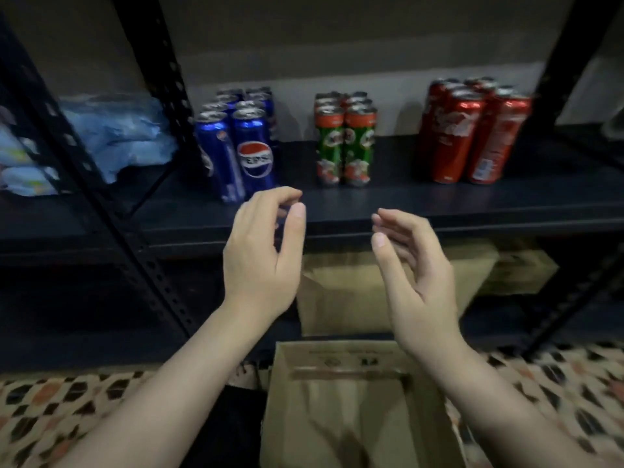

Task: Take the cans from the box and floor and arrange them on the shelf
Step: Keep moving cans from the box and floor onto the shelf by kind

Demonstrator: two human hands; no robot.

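Dark metal shelving point(439, 211) fills the view, its middle board carrying three upright clusters of cans: blue Pepsi cans point(243, 143) at left, green Milo cans point(346, 140) in the centre, red Coca-Cola cans point(472, 133) at right. Below stands an open cardboard box point(337, 417) on patterned floor point(50, 417). Before the shelf edge, left hand point(263, 251) and right hand point(412, 268) hover with fingers loosely curled, holding nothing.

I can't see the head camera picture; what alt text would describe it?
Two empty hands, left hand and right hand, hover before a dark shelf holding three can groups: blue Pepsi cans, green cans and red cans. An open cardboard box sits below on patterned floor.
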